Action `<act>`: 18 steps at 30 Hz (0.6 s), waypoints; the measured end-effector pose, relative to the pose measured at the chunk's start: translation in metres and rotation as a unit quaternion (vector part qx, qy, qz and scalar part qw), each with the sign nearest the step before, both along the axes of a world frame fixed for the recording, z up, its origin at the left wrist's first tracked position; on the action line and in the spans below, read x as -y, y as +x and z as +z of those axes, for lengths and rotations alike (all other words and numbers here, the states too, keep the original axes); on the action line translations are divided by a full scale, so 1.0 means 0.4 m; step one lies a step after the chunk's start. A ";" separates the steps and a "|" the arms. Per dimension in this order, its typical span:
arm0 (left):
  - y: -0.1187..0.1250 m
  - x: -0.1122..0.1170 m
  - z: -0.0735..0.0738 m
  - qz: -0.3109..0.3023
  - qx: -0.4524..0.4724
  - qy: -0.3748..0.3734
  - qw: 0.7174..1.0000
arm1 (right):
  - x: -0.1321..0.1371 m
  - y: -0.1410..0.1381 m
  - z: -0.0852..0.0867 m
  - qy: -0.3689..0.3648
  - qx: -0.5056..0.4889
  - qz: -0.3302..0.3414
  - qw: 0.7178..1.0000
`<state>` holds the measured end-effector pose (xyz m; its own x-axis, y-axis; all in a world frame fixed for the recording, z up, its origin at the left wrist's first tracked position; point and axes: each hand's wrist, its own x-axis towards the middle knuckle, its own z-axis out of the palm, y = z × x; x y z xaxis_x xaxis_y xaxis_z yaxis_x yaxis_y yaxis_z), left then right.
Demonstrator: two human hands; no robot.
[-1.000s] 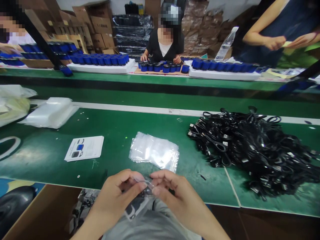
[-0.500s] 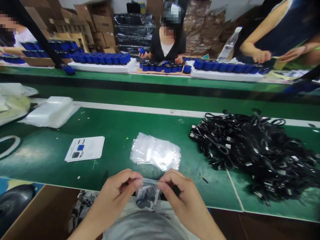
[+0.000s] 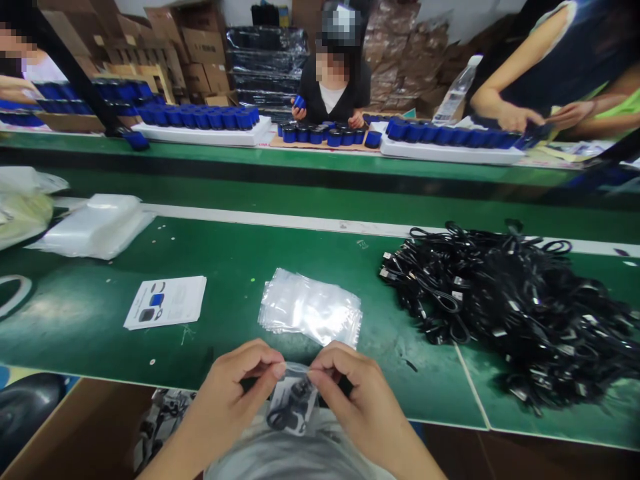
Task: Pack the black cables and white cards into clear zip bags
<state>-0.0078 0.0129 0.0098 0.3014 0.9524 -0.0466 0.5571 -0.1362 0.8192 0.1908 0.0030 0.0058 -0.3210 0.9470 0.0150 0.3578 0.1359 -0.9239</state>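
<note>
Between my two hands hangs a small clear plastic bag (image 3: 294, 403) with a coiled black cable and a printed paper inside. My left hand (image 3: 245, 380) pinches the bag's top edge at its left corner. At the other corner, thumb and finger of my right hand (image 3: 347, 383) are closed on the same edge. Just beyond my hands, a stack of flat clear bags (image 3: 310, 307) lies on the green table (image 3: 225, 260). To its left is a pile of printed leaflets (image 3: 166, 302), and on the right a large heap of black USB cables (image 3: 510, 307).
A stack of larger plastic bags (image 3: 95, 227) and a roll of tape (image 3: 14, 293) lie at the left. Below the table edge stands an open carton (image 3: 100, 427). Across the line, co-workers handle blue cylindrical items (image 3: 200, 119); a plastic bottle (image 3: 457, 90) stands there.
My hands have drawn slightly closer together along the bag's top edge, and the bag hangs slightly lower. Across the line, the co-workers' hands have shifted.
</note>
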 end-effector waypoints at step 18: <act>0.005 0.032 0.006 -0.059 -0.055 -0.047 0.996 | 0.017 -0.032 -0.023 0.045 0.035 0.024 0.998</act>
<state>-0.0058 -0.0001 0.0123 0.3998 0.9004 -0.1718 0.6283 -0.1327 0.7666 0.1779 -0.0037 -0.0032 -0.3683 0.9267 0.0751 0.4118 0.2350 -0.8805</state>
